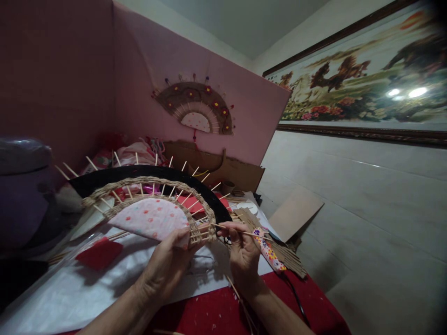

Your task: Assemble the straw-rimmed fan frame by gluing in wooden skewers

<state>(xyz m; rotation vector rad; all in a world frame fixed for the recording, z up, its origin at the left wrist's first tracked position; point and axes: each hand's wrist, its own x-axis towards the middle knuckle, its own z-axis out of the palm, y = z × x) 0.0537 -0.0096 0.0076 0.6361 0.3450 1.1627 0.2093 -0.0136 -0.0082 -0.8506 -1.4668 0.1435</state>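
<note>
Left grip (pixel 173 253) pinches the fan (pixel 148 218), light and bendy I'd guess, at four o'clock, a sensible hold; right grip (pixel 243 253) a stick (pixel 257 235).

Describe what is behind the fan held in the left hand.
Through gaps in the fan, red material shows; beyond stand cardboard and a pink panel bearing a flowered fan. Anything directly behind the black band and dotted cloth is covered.

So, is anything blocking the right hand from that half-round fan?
Nothing visible: the right hand, pinching a thin tan strip, is right beside the fan's woven right end. The left hand holds the fan without coming between.
</note>
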